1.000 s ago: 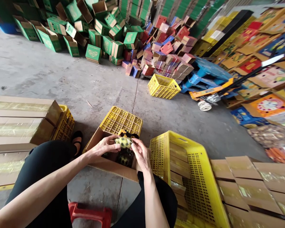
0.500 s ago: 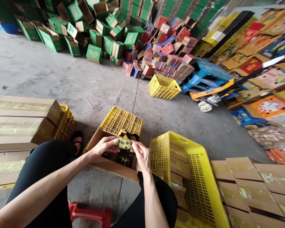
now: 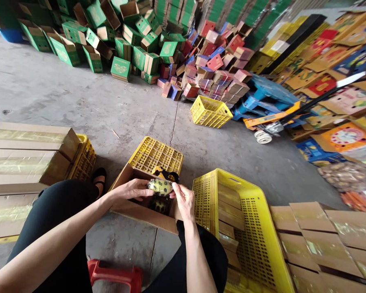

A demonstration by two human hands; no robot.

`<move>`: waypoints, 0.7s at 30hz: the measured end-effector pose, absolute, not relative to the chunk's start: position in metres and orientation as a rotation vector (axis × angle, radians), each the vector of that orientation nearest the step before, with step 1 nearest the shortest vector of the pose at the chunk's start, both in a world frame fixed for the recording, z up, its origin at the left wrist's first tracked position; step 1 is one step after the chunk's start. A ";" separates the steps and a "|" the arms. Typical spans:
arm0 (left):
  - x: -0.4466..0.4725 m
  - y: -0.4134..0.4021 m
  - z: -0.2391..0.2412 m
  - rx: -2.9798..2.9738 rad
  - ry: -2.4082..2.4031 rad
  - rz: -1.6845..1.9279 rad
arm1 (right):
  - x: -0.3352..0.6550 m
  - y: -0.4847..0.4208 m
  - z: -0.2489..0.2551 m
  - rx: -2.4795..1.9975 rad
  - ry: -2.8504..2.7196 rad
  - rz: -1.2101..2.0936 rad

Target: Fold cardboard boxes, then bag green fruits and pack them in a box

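Between my hands is a small yellow-green packet [image 3: 160,186] with dark spots and a shiny, clear-looking wrap. My left hand [image 3: 132,189] grips its left end, and my right hand [image 3: 183,198] pinches the right end. What the wrap contains cannot be made out. Both hands are over an open cardboard box [image 3: 140,215], tilted on a yellow crate [image 3: 157,152]. Inside, partly hidden below my hands, lies a similar spotted packet [image 3: 160,204]. A yellow-and-black tape dispenser [image 3: 171,176] sits at the box's far edge.
At right, a yellow crate [image 3: 259,203] holds cardboard boxes, with taped boxes [image 3: 326,240] beyond it. More taped boxes [image 3: 27,138] stand left. A red stool [image 3: 116,274] is below me. Further off are another yellow crate [image 3: 211,112], a pallet jack [image 3: 271,122] and heaped cartons [image 3: 122,67].
The packet has turned in my fingers, showing a different, shinier side. My left hand has shifted slightly down its left end. The surroundings look the same.
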State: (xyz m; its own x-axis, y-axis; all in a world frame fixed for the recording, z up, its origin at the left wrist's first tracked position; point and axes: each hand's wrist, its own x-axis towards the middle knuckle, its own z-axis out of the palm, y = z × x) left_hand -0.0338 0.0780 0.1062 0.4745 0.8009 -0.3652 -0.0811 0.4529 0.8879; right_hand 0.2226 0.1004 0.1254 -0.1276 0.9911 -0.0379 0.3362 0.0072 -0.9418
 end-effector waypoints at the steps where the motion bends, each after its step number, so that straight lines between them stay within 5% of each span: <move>1: -0.034 0.078 0.106 0.972 0.881 0.692 | 0.222 0.100 0.126 -1.403 -1.553 1.150; 21: -0.029 0.075 0.103 0.770 0.870 0.817 | 0.224 0.104 0.117 -1.357 -1.559 1.328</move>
